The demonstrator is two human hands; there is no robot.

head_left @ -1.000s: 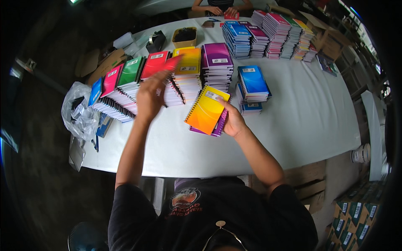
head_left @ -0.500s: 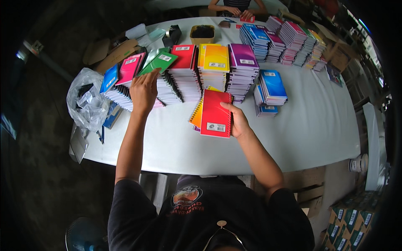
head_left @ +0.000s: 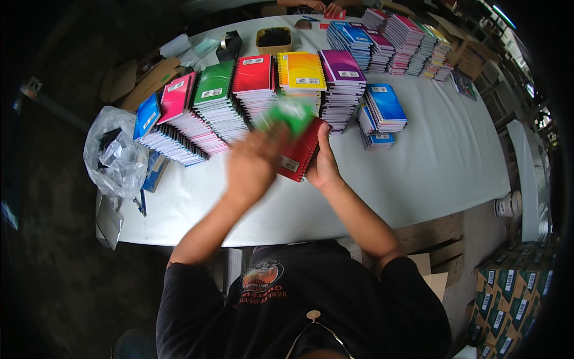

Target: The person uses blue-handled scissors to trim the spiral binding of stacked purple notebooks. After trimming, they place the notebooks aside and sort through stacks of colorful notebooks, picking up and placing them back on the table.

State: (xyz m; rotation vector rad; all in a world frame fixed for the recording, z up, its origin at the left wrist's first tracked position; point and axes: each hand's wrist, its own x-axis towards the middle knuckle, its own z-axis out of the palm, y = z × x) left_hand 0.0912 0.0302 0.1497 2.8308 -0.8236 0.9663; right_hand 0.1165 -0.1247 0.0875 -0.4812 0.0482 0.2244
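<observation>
- Red notebook sits mid-frame, propped by the right hand from behind; a loose hold could let it slide.
- Left hand is blurred, gripping a green notebook; it might clip the leaning stacks behind.

- Red notebook, held, under a blurred green notebook.
- Blue, pink, green, red, yellow, purple covers on the notebook stacks.
- White tabletop.
</observation>
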